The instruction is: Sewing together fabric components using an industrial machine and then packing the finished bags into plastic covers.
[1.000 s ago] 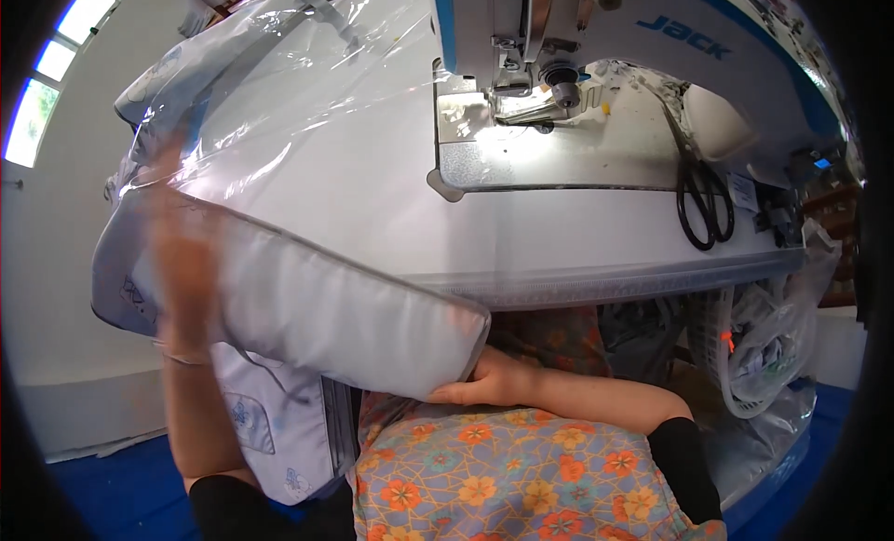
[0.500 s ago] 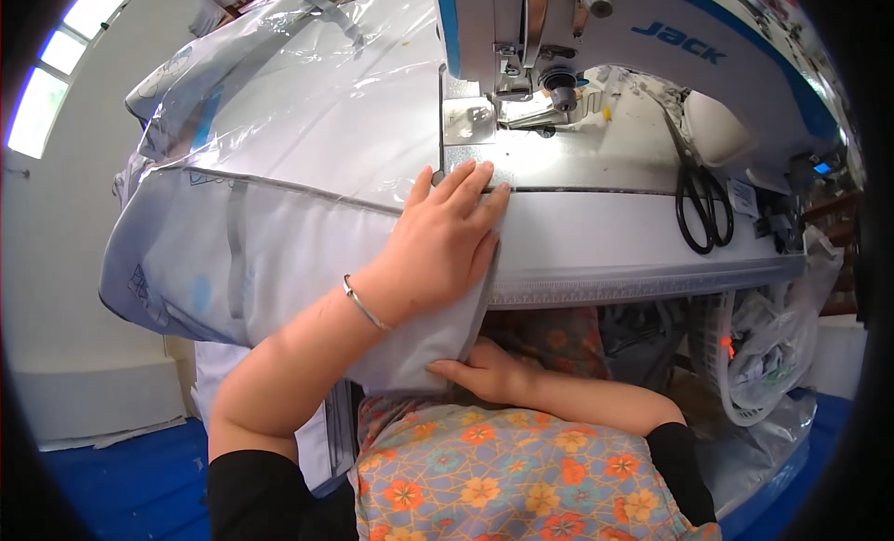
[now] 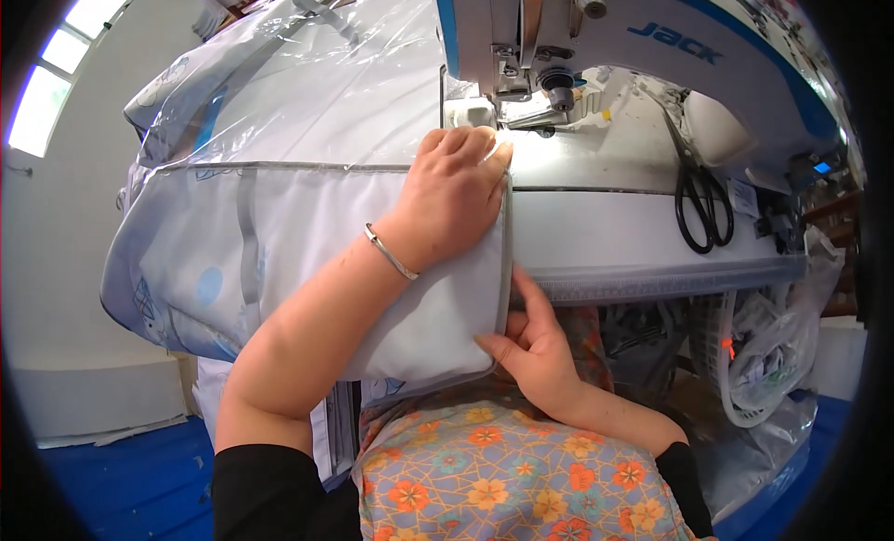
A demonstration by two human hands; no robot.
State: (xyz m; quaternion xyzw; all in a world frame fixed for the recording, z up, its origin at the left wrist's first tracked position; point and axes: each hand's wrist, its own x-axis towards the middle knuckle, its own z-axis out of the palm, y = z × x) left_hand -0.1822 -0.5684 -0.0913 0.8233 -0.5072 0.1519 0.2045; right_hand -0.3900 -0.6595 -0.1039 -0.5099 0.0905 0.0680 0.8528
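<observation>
A pale fabric piece (image 3: 317, 234) with grey bound edges, a grey strap and blue prints lies over the table and hangs down in front. My left hand (image 3: 452, 192) grips its upper corner close to the needle area of the sewing machine (image 3: 596, 38), fingers bent over the cloth. Lower down, my right hand (image 3: 535, 350) pinches the fabric's right edge between thumb and fingers. Under the presser foot area sits the metal needle plate (image 3: 470, 113). Clear plastic sheeting (image 3: 326, 85) joined with the cloth spreads behind and to the left.
Black-handled scissors (image 3: 703, 201) lie on the machine bed at the right, by a white bowl-shaped thing (image 3: 715, 129). A ruler strip (image 3: 643, 278) runs along the table's front edge. Below right hangs a white plastic basket (image 3: 740, 373) with bags. A flowered apron (image 3: 503, 466) covers my lap.
My left hand has moved up toward the needle, its fingers now bent, drawing the fabric corner with it. My right hand has come up and right along the fabric's edge, which now lies straighter.
</observation>
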